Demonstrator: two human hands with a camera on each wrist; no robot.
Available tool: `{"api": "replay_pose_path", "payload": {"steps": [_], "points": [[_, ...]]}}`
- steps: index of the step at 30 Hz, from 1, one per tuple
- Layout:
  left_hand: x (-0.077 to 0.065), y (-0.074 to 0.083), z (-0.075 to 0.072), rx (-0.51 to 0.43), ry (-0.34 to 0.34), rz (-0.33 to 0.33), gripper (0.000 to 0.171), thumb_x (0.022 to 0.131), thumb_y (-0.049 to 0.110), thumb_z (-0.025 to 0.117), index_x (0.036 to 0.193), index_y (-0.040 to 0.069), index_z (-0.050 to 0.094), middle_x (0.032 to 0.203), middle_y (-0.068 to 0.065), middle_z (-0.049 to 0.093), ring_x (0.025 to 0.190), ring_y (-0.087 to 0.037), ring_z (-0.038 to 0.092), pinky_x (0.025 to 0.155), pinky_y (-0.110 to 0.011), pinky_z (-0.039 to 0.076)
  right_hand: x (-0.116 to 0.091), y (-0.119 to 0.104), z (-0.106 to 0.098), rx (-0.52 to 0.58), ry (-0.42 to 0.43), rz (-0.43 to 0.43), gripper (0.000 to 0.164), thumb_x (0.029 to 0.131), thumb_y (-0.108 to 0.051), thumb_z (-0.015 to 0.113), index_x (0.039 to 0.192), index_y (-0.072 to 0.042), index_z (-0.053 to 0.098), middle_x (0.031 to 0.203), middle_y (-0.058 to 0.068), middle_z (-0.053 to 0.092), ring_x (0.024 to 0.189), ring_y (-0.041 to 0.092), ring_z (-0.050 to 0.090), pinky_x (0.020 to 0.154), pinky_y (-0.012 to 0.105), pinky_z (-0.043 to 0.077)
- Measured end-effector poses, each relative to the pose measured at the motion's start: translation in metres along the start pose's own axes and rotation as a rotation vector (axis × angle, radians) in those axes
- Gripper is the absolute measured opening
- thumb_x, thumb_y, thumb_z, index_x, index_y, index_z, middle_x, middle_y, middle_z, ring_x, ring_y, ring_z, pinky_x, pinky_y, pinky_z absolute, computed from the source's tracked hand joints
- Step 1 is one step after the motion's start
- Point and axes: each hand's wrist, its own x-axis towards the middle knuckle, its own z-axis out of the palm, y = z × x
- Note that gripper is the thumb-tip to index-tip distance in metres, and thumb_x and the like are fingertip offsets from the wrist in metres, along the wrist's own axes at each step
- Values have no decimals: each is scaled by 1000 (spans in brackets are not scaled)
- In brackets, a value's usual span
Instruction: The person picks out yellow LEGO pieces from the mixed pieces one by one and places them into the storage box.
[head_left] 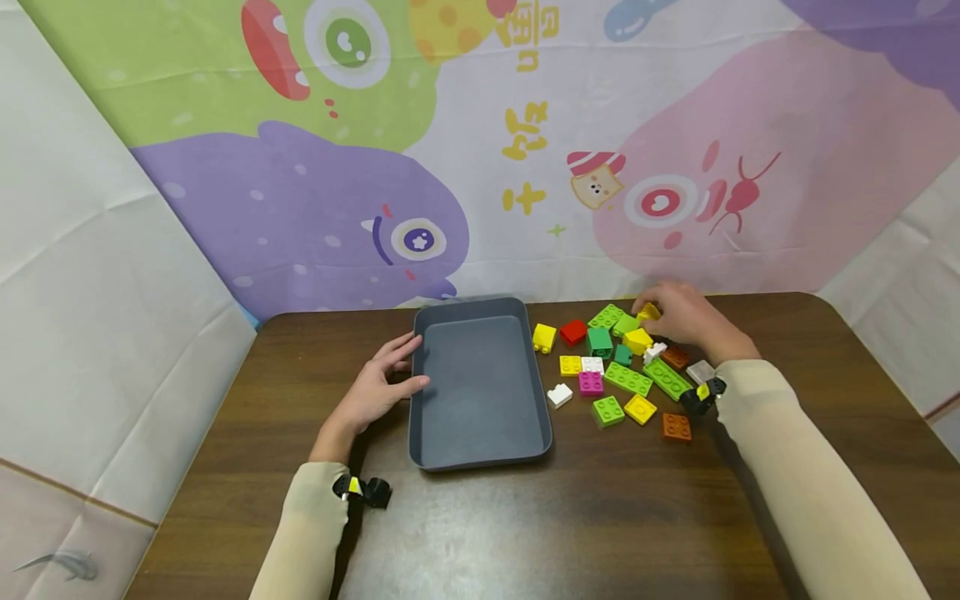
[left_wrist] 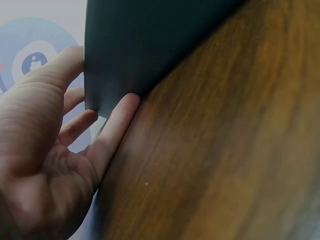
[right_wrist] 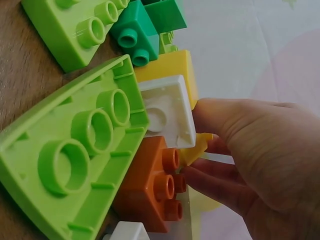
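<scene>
A dark grey rectangular tray lies on the table. At its left side my left hand touches the rim and outer wall with fairly straight fingers; the left wrist view shows the fingertips against the wall. My right hand is at the far edge of a group of toy building bricks, pinching a yellow brick. In the right wrist view that yellow brick shows partly between the fingers, behind a white brick and an orange-brown brick.
Several loose bricks lie right of the tray, among them a red brick, a magenta brick, a long green brick and an orange-brown brick. A printed cloth hangs behind the wooden table.
</scene>
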Motion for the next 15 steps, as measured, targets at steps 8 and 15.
{"api": "replay_pose_path", "payload": {"steps": [8,15], "points": [[0,0,1,3,-1,4,72,92,23,74,155,13,40,165,-2,26,131,-35,49,76,-19,59,-1,0,3,-4,-4,7,19,83,-6,75,102,-7,77,105,15,71,93,34,53,90,56,49],[0,1,1,4,7,9,72,92,22,74,154,12,40,164,-4,28,130,-35,50,76,-18,59,0,1,5,-22,7,-10,17,83,-5,74,100,-8,77,102,16,72,91,34,53,87,55,48]]}}
